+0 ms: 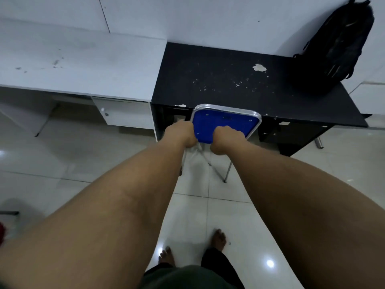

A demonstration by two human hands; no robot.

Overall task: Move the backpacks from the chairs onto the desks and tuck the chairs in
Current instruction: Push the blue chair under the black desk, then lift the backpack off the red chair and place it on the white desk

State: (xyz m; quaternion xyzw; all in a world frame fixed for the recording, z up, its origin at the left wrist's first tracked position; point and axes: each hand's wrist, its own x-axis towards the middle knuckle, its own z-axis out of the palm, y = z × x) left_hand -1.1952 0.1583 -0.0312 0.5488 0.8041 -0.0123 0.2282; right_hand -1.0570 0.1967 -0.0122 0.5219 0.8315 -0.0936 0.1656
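Observation:
A blue chair with a chrome frame stands against the front edge of the black desk, its seat hidden under the desk. My left hand grips the left side of the backrest. My right hand grips its lower right part. A black backpack stands upright on the desk's far right corner, leaning on the white wall.
A white desk with a drawer adjoins the black desk on the left. The floor is glossy pale tile. My bare feet are behind the chair. A dark object and something red sit at the left edge.

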